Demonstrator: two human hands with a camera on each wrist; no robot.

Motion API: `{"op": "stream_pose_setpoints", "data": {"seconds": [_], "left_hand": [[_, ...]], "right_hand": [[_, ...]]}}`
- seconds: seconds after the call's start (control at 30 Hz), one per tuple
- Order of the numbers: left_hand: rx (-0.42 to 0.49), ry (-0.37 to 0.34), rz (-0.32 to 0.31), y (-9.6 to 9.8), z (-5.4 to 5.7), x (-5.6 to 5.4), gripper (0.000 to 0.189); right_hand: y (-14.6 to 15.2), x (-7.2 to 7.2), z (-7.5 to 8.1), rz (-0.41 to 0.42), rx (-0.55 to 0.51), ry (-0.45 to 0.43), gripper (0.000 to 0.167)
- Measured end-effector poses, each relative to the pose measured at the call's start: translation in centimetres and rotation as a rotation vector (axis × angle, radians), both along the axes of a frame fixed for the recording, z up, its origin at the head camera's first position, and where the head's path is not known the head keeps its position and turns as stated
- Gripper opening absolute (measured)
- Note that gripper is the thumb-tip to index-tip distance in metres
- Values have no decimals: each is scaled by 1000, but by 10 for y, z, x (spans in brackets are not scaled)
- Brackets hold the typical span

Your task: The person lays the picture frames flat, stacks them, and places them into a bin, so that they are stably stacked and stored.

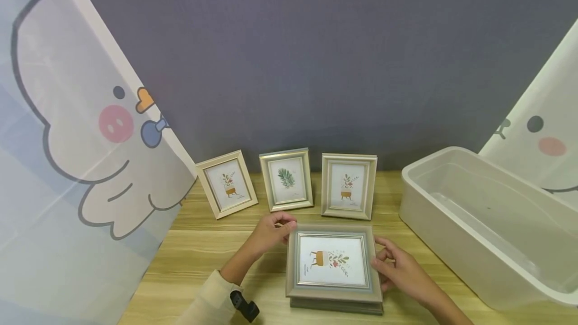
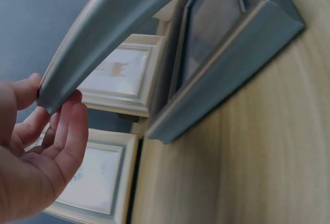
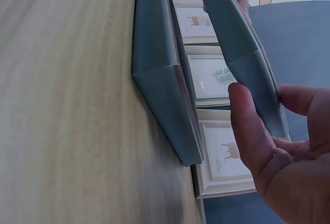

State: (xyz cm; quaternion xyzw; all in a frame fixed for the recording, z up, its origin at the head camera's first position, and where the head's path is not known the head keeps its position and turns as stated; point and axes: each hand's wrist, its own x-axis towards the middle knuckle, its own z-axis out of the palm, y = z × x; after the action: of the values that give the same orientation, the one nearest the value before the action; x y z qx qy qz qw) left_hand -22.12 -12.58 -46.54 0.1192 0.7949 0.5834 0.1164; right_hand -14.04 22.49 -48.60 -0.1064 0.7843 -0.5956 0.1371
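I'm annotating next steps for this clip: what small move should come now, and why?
Probably ease the raised frame straight down onto the lower frame: the left hand and right hand grip it at opposite sides, the head view shows it roughly lined up above the other, and both wrist views show a gap between them.

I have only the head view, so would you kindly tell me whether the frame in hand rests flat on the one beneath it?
Observer: No; the right wrist view shows a gap between the held frame and the lower frame, with standing frames visible through it.
Operator: Thank you; what shows on top of the lower frame?
Observer: The left wrist view shows an inset panel, too dim to make out its picture.
Operator: And what is under the held frame's left corner?
Observer: Fingers of the left hand reach beneath it.
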Motion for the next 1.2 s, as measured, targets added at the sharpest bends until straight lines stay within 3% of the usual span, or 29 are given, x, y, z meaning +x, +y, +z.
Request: {"op": "stream_pose_setpoints", "data": {"seconds": [0.27,0.53,1.07,1.2], "left_hand": [[-39,-58,-34,3,-18,0,27],[-70,-108,-80,3,-29,1,26],[-153,-104,-91,4,-43,-2,25],[-189,-59,-67,4,-43,-1,23]], "right_hand": [[5,5,-9,28,42,-41,70],[7,9,-14,48,39,-108,72],[4,7,-23,14,65,-124,68],[5,7,-25,8,56,-126,67]]}}
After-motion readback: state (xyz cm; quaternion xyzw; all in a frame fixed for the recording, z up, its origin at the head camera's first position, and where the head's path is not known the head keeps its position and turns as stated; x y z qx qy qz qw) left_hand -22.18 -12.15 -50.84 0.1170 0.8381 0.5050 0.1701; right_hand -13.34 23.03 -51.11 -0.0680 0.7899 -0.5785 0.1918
